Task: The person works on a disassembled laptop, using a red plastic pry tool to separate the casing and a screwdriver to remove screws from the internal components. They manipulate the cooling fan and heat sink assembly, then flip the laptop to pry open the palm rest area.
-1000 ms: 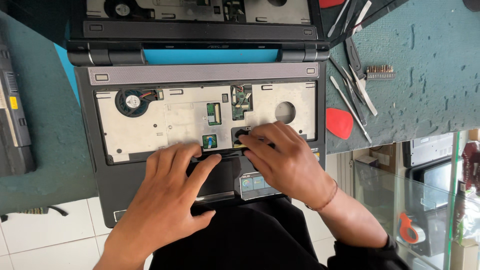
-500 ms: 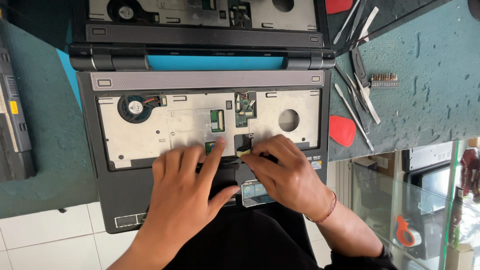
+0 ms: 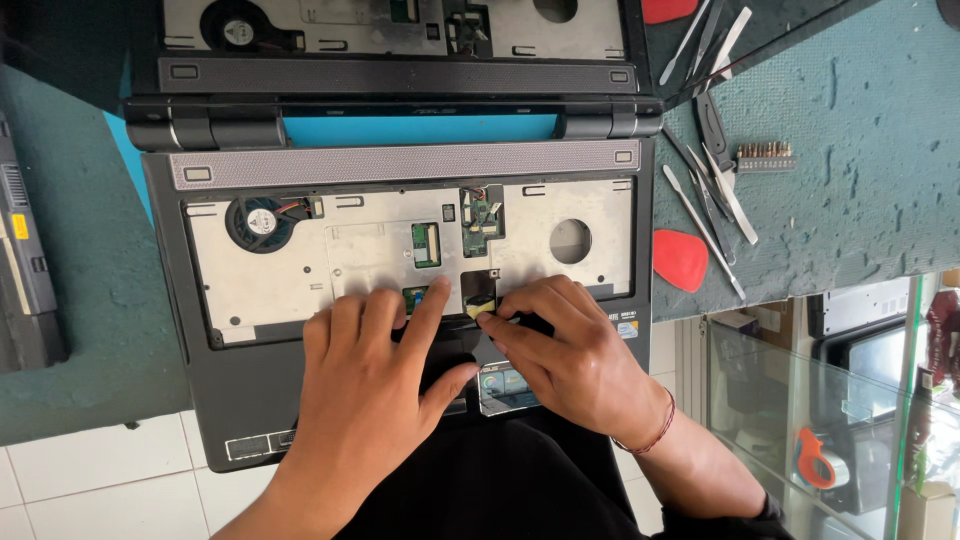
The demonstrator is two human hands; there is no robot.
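A dark laptop lies open on the bench with its keyboard removed, baring a silver metal tray, a round fan and small green circuit boards. My left hand rests flat on the palm rest, its fingertips at the tray's lower edge by a small connector. My right hand pinches a small flat cable end at a dark opening in the middle of the tray. The touchpad area is mostly hidden under both hands.
The screen reflects the bared tray. To the right on the teal mat lie metal pry tools and tweezers, a screwdriver bit strip and a red pick. A dark flat device sits at the left. A glass cabinet stands lower right.
Both hands have shifted slightly up toward the tray's middle opening, and my right fingers have closed in on the small cable end. The camera view has drifted a little.
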